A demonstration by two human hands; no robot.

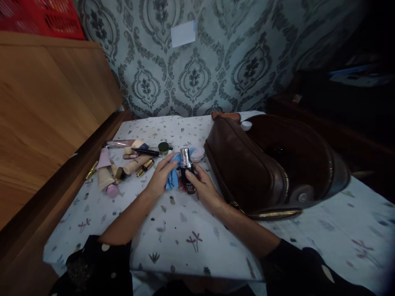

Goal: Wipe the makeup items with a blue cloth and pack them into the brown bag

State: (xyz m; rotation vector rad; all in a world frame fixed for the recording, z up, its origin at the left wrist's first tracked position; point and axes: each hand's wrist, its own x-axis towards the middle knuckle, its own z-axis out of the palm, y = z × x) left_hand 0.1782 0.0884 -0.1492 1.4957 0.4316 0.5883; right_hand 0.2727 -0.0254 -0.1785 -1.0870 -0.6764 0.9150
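Note:
In the middle of the head view, my right hand (203,187) is wrapped round a dark bottle with a silver cap (186,164), held upright. My left hand (162,174) grips a blue cloth (172,180), which lies against the bottle's left side and behind its cap. Just behind the hands sits a round pale compact (198,153). Left of my left hand lies a loose group of cosmetics: a beige tube (135,164), a black stick (145,152), a gold-and-dark lipstick tube (145,167) and a dark-lidded jar (163,148).
A large brown leather bag (243,172) stands unzipped on the right, a white round item (246,125) at its rim. More tubes, one with a pink cap (111,190), lie on the patterned sheet (173,238) at left. A wooden cabinet (55,90) borders the left side; a patterned wall (210,61) rises behind.

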